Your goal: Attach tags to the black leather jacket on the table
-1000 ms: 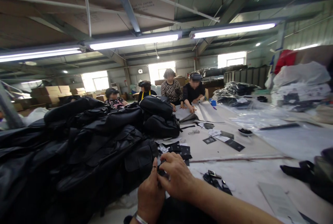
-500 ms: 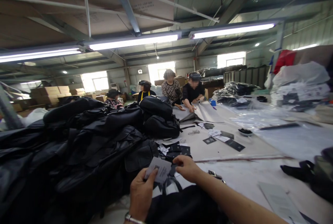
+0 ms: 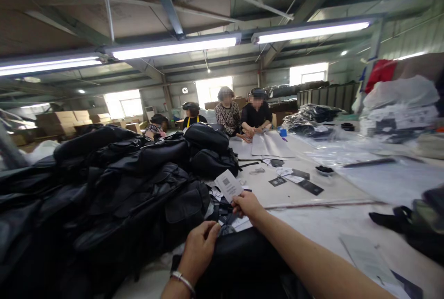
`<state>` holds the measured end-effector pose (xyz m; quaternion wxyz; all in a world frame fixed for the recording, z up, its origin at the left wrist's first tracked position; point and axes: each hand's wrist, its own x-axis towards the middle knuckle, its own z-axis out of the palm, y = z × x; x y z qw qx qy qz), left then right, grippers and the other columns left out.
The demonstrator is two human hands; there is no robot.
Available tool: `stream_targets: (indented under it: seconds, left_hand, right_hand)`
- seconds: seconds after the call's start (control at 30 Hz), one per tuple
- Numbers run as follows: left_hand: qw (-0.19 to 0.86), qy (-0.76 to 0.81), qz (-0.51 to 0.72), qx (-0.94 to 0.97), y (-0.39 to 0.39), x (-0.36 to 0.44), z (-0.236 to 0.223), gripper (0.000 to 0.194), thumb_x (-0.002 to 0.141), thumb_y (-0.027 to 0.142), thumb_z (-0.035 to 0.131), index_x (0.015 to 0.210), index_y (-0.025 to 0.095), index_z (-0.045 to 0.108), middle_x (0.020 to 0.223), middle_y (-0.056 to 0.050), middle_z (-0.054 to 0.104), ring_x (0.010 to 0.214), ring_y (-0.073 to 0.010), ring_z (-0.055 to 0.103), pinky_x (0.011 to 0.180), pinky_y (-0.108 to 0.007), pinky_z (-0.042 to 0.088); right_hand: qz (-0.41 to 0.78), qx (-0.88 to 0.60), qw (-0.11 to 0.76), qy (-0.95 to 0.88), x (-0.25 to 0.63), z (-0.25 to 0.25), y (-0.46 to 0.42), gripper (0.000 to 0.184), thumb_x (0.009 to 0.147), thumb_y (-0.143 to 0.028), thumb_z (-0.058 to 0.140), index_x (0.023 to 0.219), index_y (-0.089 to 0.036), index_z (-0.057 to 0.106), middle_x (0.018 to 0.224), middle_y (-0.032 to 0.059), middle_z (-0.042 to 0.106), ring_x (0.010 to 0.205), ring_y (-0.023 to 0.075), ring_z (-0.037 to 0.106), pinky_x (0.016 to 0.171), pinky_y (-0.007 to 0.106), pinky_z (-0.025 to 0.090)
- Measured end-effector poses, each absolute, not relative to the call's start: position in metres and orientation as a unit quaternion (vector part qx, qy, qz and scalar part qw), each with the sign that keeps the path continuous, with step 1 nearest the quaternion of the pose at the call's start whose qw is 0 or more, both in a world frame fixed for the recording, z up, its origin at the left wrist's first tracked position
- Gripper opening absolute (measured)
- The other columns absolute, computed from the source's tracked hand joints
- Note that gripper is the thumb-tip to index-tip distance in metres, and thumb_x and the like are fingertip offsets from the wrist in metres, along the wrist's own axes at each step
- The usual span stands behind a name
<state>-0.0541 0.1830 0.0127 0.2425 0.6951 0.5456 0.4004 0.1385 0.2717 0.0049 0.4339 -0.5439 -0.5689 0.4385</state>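
Note:
A white printed tag (image 3: 229,186) with a square code stands tilted up in my right hand (image 3: 246,205), pinched by its lower right corner. My left hand (image 3: 203,241) is closed, thumb and forefinger together, at the edge of a black bag (image 3: 239,257) right in front of me. Whatever those fingers pinch, if anything, is too small to make out. Just beyond both hands lies a jumble of black and white tags (image 3: 225,215), partly hidden by the hands.
A high heap of black bags (image 3: 138,174) fills the left. More tags (image 3: 310,187) and a small dish (image 3: 324,170) lie on the white table (image 3: 340,196). Dark straps (image 3: 391,222) lie at right. Across the table, co-workers (image 3: 256,114) handle a pale sheet (image 3: 272,144).
The tag has passed from my left hand to my right and moved up and away. My left hand has lowered to the black bag. Across the table, the co-workers' hands have shifted at the sheet.

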Motion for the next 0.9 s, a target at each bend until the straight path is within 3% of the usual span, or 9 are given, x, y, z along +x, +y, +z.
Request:
stream_targets:
  seconds: [0.13,0.2,0.27,0.47,0.63,0.73,0.83,0.9]
  left_hand:
    - [0.166,0.563,0.397,0.706,0.18,-0.066,0.031,0.044,0.088,0.051,0.051,0.109,0.016,0.068,0.108,-0.012,0.071,0.103,-0.0264,0.065,0.095,-0.041,0.05]
    - [0.166,0.578,0.393,0.696,0.174,-0.081,0.041,0.042,0.088,0.05,0.053,0.11,0.017,0.067,0.11,-0.011,0.07,0.104,-0.0253,0.064,0.096,-0.04,0.05]
    - [0.177,0.594,0.375,0.689,0.161,-0.1,0.048,0.039,0.086,0.05,0.056,0.108,0.02,0.068,0.109,-0.008,0.071,0.102,-0.0242,0.065,0.094,-0.038,0.051]
    - [0.221,0.649,0.28,0.672,0.086,-0.151,0.034,0.037,0.083,0.05,0.06,0.104,0.024,0.072,0.108,-0.007,0.072,0.101,-0.0263,0.066,0.09,-0.039,0.054]
    - [0.327,0.709,0.326,0.533,0.028,-0.165,0.004,0.046,0.064,0.057,0.072,0.095,0.023,0.076,0.104,-0.01,0.073,0.097,-0.0323,0.067,0.085,-0.042,0.056]
    - [0.383,0.691,0.334,0.514,0.001,-0.164,-0.007,0.045,0.07,0.055,0.07,0.102,0.023,0.074,0.109,-0.01,0.072,0.099,-0.0307,0.067,0.092,-0.042,0.054]
    - [0.332,0.681,0.354,0.548,-0.029,-0.157,-0.014,0.032,0.079,0.044,0.065,0.103,0.025,0.073,0.118,-0.008,0.068,0.111,-0.0277,0.062,0.105,-0.042,0.045]
    - [0.283,0.671,0.385,0.566,-0.051,-0.15,-0.018,0.023,0.08,0.034,0.065,0.1,0.025,0.074,0.121,-0.008,0.067,0.116,-0.0254,0.059,0.108,-0.04,0.042]
  right_hand:
    - [0.348,-0.591,0.415,-0.598,0.164,0.002,0.268,0.022,0.073,-0.02,0.062,0.094,-0.015,0.067,0.09,0.009,0.071,0.084,0.0228,0.068,0.074,0.033,0.054]
    - [0.314,-0.588,0.407,-0.625,0.178,-0.001,0.253,0.027,0.076,-0.025,0.062,0.1,-0.017,0.068,0.102,0.0093,0.07,0.099,0.025,0.064,0.092,0.038,0.049]
    - [0.3,-0.574,0.395,-0.652,0.194,-0.005,0.23,0.028,0.08,-0.03,0.059,0.103,-0.017,0.069,0.108,0.0091,0.069,0.104,0.0252,0.062,0.099,0.04,0.045]
    - [0.256,-0.514,0.334,-0.748,0.243,-0.031,0.151,0.028,0.089,-0.04,0.051,0.099,-0.023,0.071,0.109,0.0056,0.069,0.105,0.0236,0.061,0.096,0.037,0.046]
    - [0.303,-0.539,0.265,-0.74,0.244,-0.05,0.097,0.031,0.091,-0.042,0.047,0.098,-0.025,0.072,0.102,0.0066,0.071,0.098,0.0247,0.064,0.088,0.037,0.05]
    - [0.307,-0.518,0.235,-0.763,0.24,-0.06,0.078,0.029,0.091,-0.042,0.048,0.099,-0.027,0.072,0.108,0.0082,0.07,0.105,0.0262,0.062,0.094,0.04,0.05]
    - [0.271,-0.489,0.225,-0.798,0.247,-0.07,0.067,0.025,0.085,-0.046,0.057,0.095,-0.03,0.074,0.112,0.0092,0.07,0.107,0.0287,0.063,0.098,0.044,0.049]
    - [0.239,-0.473,0.269,-0.804,0.249,-0.078,0.068,0.026,0.075,-0.053,0.068,0.087,-0.032,0.076,0.098,0.0112,0.072,0.09,0.0307,0.067,0.086,0.046,0.056]
